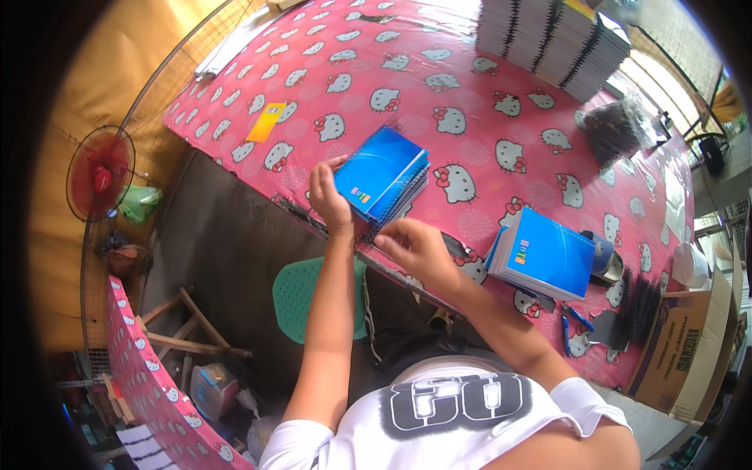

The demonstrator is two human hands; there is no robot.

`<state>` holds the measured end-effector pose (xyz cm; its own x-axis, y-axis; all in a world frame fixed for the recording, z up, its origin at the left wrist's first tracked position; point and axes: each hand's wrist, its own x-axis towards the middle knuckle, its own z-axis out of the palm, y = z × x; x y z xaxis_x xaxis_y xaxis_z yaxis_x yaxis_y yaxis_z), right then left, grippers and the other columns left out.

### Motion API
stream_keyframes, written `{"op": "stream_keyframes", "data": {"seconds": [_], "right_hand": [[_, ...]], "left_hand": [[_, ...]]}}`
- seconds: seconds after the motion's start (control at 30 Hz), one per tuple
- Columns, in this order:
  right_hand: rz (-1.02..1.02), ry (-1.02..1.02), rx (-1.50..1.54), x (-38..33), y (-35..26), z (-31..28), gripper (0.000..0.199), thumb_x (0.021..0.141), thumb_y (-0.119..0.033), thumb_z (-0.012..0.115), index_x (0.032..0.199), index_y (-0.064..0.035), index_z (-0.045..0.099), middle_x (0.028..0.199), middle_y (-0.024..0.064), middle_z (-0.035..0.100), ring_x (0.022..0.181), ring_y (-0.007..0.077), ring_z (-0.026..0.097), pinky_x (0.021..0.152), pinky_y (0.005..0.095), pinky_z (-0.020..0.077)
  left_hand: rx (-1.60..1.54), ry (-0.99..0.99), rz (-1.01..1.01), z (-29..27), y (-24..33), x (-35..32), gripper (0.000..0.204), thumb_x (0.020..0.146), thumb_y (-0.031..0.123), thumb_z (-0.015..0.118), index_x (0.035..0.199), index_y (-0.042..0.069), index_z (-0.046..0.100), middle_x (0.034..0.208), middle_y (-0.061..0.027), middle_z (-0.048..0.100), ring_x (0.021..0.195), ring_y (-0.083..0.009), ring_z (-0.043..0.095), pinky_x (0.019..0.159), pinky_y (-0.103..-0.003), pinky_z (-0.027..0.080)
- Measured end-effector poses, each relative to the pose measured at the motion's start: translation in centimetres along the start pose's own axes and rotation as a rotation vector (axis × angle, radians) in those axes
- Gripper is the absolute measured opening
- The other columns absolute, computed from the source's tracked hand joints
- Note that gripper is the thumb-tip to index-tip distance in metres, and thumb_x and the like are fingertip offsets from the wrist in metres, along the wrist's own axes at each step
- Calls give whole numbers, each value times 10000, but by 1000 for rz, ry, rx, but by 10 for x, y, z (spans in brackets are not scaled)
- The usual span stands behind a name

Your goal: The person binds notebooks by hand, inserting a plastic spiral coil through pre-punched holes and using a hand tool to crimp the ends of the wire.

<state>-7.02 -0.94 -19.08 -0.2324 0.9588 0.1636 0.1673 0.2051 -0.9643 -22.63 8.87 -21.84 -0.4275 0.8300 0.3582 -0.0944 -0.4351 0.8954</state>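
Note:
A small stack of blue-covered spiral notebooks (377,168) sits near the front edge of the table. My left hand (330,197) lies along the stack's left side, fingers stretched and nearly flat against it. Just off the stack's near right corner is my right hand (419,249), its fingers curled in toward the thumb. Whatever may be between those fingertips is too small to make out. To the right rests a thicker pile of blue-covered pads (552,254), with white page edges showing on its left side and holes along its far right edge.
Blue-handled pliers (576,325), black binding coils (641,309) and a cardboard box (666,352) are at the right. Tall stacks of bound notebooks (548,39) and a plastic bag of dark items (619,129) stand farther back. A yellow slip (266,122) lies left; below is a green stool (298,301).

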Motion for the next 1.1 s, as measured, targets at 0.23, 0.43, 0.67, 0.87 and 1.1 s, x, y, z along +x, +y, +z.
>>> {"op": "stream_keyframes", "data": {"seconds": [0.23, 0.43, 0.67, 0.87, 1.1], "right_hand": [[-5, 227, 75, 26, 14, 8, 224, 872, -170, 665, 772, 22, 608, 673, 60, 559, 604, 92, 493, 558, 275, 422], [-288, 932, 201, 91, 54, 2, 186, 932, -182, 596, 907, 3, 596, 734, -11, 524, 684, 80, 464, 630, 234, 396], [-93, 774, 369, 116, 78, -11, 307, 987, -276, 501, 853, -15, 588, 714, -40, 501, 663, 47, 447, 601, 204, 381], [-202, 812, 447, 111, 66, 1, 303, 987, -310, 490, 1022, -15, 550, 926, 22, 526, 831, 80, 463, 753, 241, 400], [-152, 743, 177, 62, 53, 60, 569, 1009, -374, 388, 1407, -11, 205, 1393, 135, 265, 1303, 239, 280, 1097, 379, 215]], "left_hand": [[-41, -16, -87, -2, 2, 0, 338, 990, 299, 465, 956, -4, 610, 936, -85, 636, 845, -131, 569, 788, -287, 456], [-14, 83, -149, 1, 0, -1, 376, 987, 326, 468, 922, -10, 624, 882, -73, 618, 810, -128, 568, 761, -283, 459], [-193, 268, -259, 17, 7, -11, 462, 975, 399, 476, 837, -19, 620, 765, -71, 606, 685, -120, 565, 667, -265, 466], [-180, 133, -239, -3, -11, -3, 484, 998, 385, 400, 883, -39, 605, 815, -104, 627, 740, -155, 582, 721, -291, 474], [-259, -407, -435, -20, 2, 14, 634, 983, 497, 380, 1301, -38, 500, 1258, -159, 559, 1148, -209, 534, 995, -330, 403]]}}
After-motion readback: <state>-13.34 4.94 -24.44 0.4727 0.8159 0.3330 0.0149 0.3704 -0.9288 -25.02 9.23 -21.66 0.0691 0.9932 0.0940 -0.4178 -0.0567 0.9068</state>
